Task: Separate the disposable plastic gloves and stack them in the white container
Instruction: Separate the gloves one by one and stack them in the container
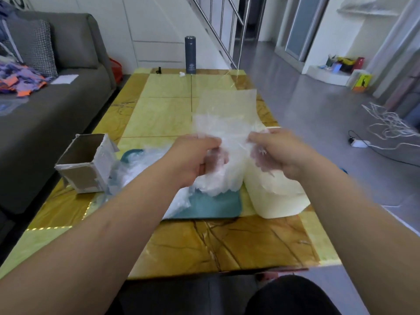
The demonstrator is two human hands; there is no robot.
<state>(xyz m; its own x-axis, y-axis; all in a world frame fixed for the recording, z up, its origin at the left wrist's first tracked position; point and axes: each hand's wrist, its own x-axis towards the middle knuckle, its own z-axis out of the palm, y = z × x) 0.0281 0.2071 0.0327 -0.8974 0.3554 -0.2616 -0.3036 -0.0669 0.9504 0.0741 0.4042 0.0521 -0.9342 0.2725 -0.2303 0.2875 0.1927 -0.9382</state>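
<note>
My left hand (pixel 193 155) and my right hand (pixel 280 153) both pinch a thin plastic glove (pixel 225 110) with curled fingers, holding it up near the white container (pixel 279 201).

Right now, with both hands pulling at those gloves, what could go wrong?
1. The left hand and right hand both pinch the same gloves. The thin film may tear, or several may come away stuck together.
2. The right hand works directly over the white container, which stands close to the table's right edge. A bump could tip it.
</note>
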